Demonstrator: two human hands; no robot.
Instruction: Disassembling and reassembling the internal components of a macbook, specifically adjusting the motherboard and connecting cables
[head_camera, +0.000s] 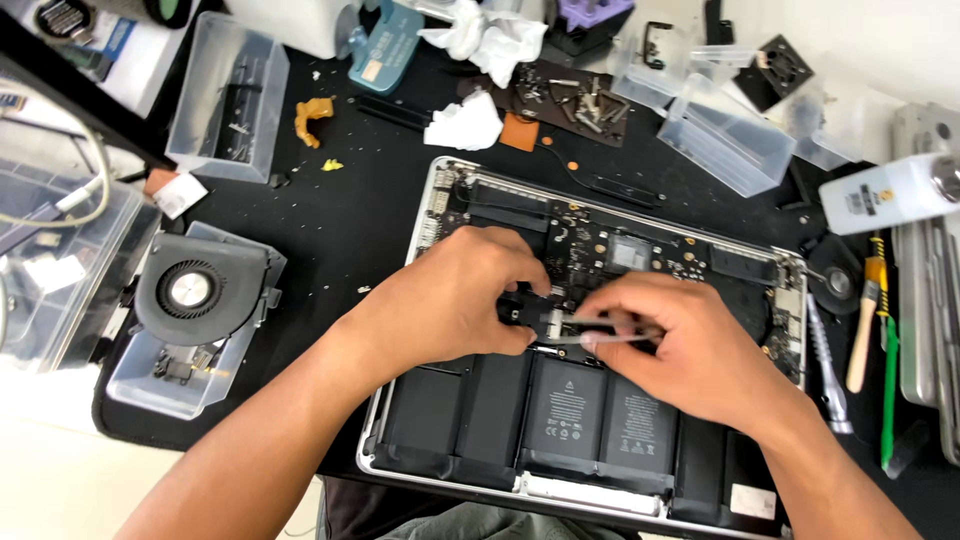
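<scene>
The left hand (450, 305) curls over the middle of the opened laptop (590, 350), its fingertips pressed onto a small black part on the board; the fingers hide most of that part, so its shape is hard to make out. The right hand (690, 345) pinches a thin metal tool (600, 332), probably tweezers, whose tip meets the same spot just beside the left fingertips. Motion blur softens the tool and the right fingers.

Below both hands lie the flat black battery cells (590, 415), matte, rectangular and labelled. Above the hands the dark logic board (620, 245) shows chips and connectors inside the silver aluminium case. The laptop's near edge is partly cut off by the frame.

Well left of the left hand, a round grey cooling fan (200, 290) rests on a clear plastic tray (160, 385). Right of the right hand lie a wooden-handled brush (865, 340) and a white bottle (890, 195). Everything sits on a black mat (330, 220) covering the cluttered tabletop.
</scene>
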